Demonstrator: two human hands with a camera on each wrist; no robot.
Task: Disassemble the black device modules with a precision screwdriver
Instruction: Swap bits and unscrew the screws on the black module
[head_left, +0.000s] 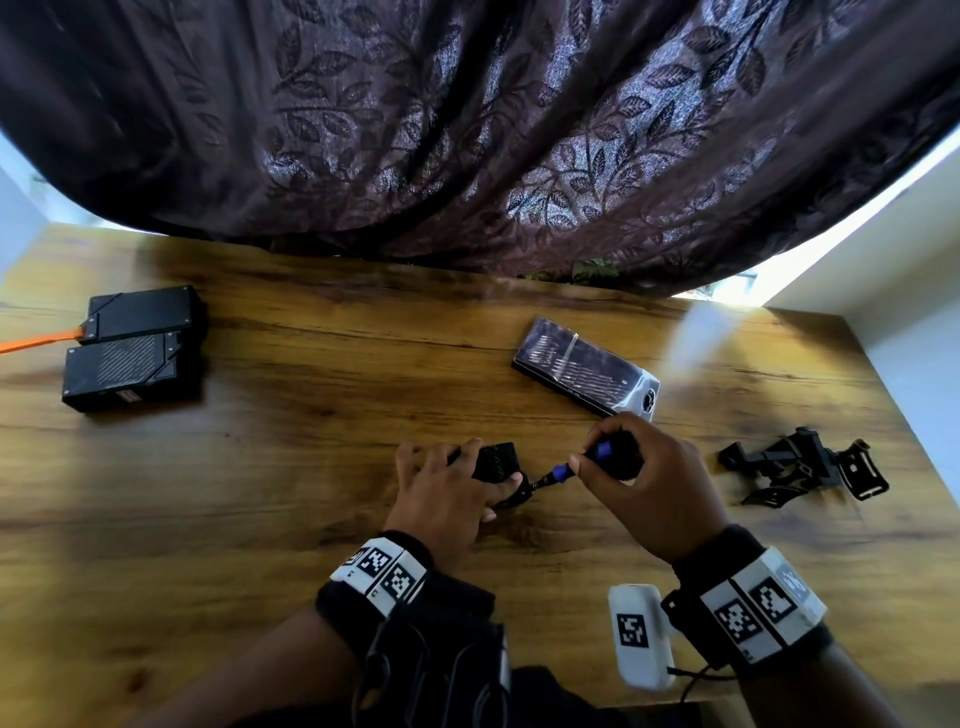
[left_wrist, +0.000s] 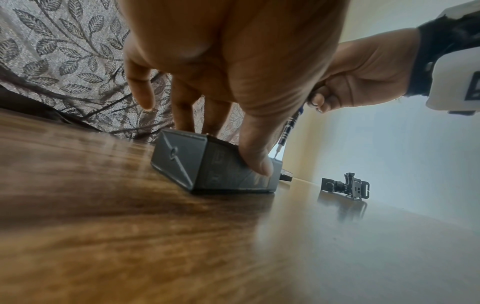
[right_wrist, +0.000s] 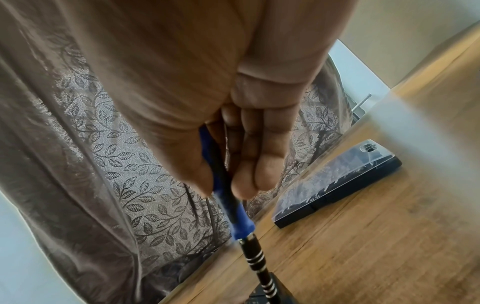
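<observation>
A small black device module (head_left: 496, 460) (left_wrist: 215, 167) lies on the wooden table (head_left: 291, 467) near the front middle. My left hand (head_left: 447, 486) (left_wrist: 233, 82) holds it down, fingers on its top and thumb pressed against its side. My right hand (head_left: 639, 478) (right_wrist: 207, 102) grips a precision screwdriver (head_left: 558, 474) (right_wrist: 241, 222) with a blue and black handle. Its tip meets the module's right end (left_wrist: 276, 156). The module's bottom right corner shows under the shaft in the right wrist view (right_wrist: 272, 296).
Two larger black modules (head_left: 135, 348) with an orange cable (head_left: 39, 340) sit at the far left. A clear-lidded bit case (head_left: 584, 369) (right_wrist: 340, 183) lies behind my right hand. Loose black bracket parts (head_left: 800, 467) (left_wrist: 345, 186) lie at the right. A dark leaf-patterned curtain (head_left: 467, 130) hangs behind.
</observation>
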